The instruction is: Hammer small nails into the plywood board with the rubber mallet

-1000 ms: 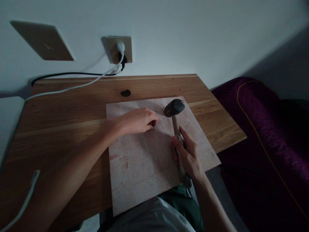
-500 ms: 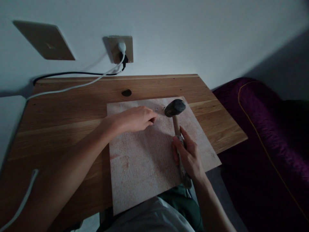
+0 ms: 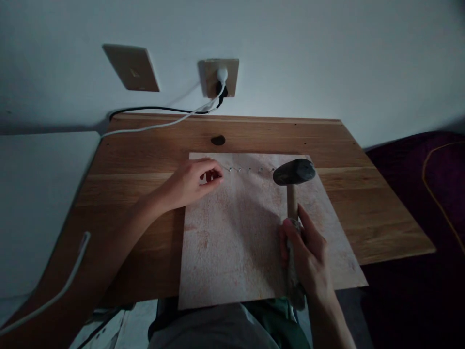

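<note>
A pale square board (image 3: 240,242) lies on the wooden desk (image 3: 138,165). My right hand (image 3: 307,254) is wrapped round the wooden handle of a hammer (image 3: 292,182), whose dark head hovers over the board's far right part. A row of several small nails (image 3: 249,169) stands along the board's far edge. My left hand (image 3: 194,182) rests at the board's far left corner, fingers curled in a pinch; what they hold is too small to make out.
A small dark lump (image 3: 218,140) lies on the desk behind the board. White and black cables (image 3: 160,118) run from a wall socket (image 3: 220,77) across the desk's back edge. A purple cushion (image 3: 436,179) sits right of the desk. Another white cable (image 3: 54,291) hangs at the left front.
My left hand has drawn back leftward along the board's far edge, uncovering the row of nails. The view has shifted left. The hammer stays held in my right hand.
</note>
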Demonstrator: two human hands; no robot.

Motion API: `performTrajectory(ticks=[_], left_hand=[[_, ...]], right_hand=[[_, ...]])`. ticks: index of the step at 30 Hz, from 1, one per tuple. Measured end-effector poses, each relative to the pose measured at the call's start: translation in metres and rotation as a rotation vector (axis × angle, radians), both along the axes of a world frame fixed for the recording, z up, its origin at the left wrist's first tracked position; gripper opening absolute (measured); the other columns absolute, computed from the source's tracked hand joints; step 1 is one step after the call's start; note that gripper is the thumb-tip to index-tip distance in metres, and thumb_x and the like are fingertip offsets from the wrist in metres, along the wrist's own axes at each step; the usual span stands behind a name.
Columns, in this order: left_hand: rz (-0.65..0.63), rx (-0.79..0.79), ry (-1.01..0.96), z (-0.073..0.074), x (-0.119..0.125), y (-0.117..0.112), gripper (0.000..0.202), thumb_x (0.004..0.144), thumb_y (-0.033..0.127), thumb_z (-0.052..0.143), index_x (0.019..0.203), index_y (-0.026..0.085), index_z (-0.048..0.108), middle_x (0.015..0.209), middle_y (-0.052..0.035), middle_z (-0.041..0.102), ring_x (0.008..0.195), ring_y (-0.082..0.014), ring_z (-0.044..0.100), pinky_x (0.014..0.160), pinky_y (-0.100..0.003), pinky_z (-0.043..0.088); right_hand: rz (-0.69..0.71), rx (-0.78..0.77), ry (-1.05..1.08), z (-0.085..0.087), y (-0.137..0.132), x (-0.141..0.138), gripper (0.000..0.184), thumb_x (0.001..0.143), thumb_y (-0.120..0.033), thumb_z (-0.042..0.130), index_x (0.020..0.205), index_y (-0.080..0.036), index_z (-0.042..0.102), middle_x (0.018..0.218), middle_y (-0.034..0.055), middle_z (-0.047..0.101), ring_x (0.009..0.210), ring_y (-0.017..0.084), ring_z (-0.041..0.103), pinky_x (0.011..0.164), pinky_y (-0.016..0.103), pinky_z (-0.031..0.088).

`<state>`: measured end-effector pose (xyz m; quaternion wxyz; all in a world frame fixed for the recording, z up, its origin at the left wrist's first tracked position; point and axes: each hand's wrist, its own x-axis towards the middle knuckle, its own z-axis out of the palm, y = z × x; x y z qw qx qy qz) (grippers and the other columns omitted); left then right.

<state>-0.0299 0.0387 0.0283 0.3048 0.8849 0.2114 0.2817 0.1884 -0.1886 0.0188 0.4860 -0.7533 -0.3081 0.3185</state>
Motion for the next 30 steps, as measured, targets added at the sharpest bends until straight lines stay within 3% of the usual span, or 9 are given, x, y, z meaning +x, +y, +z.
performTrajectory(ticks=[9,16,24,30], left_hand=[[0.268,0.016,-0.138,-0.03,0.004,-0.007,0.006,0.096,0.02,0.069,0.101,0.02,0.069,0.092,-0.0013,0.075,0.078,-0.0129,0.068,0.074,-0.026,0.055],[0.271,0.052,-0.172,-0.04,-0.003,-0.022,0.006,0.101,0.019,0.065,0.1,0.019,0.071,0.091,-0.0018,0.074,0.082,-0.0133,0.069,0.08,-0.027,0.058],[0.238,0.049,-0.134,-0.036,-0.004,-0.026,0.006,0.099,0.017,0.065,0.101,0.02,0.07,0.09,-0.0021,0.072,0.083,-0.0149,0.069,0.081,-0.029,0.06],[0.234,0.088,-0.118,-0.036,-0.01,-0.033,0.006,0.098,0.015,0.066,0.1,0.021,0.068,0.093,-0.0022,0.072,0.086,-0.0155,0.069,0.082,-0.03,0.06]], right_hand=[[-0.001,-0.042,0.005,0.004,-0.005,0.002,0.062,0.099,-0.055,0.069,0.147,-0.016,0.063,0.056,-0.0075,0.054,0.04,0.011,0.046,0.036,0.022,0.041],[-0.036,-0.096,0.001,0.0,-0.01,0.005,0.064,0.1,-0.057,0.07,0.151,-0.019,0.062,0.056,-0.0063,0.055,0.039,0.012,0.048,0.034,0.022,0.041],[-0.026,-0.114,-0.061,0.005,-0.009,0.004,0.055,0.102,-0.057,0.067,0.144,-0.021,0.067,0.052,-0.0059,0.054,0.037,0.013,0.048,0.033,0.023,0.039],[-0.014,-0.093,-0.084,-0.001,-0.01,0.007,0.058,0.102,-0.056,0.067,0.147,-0.02,0.067,0.048,-0.0058,0.053,0.034,0.013,0.047,0.03,0.024,0.037]])
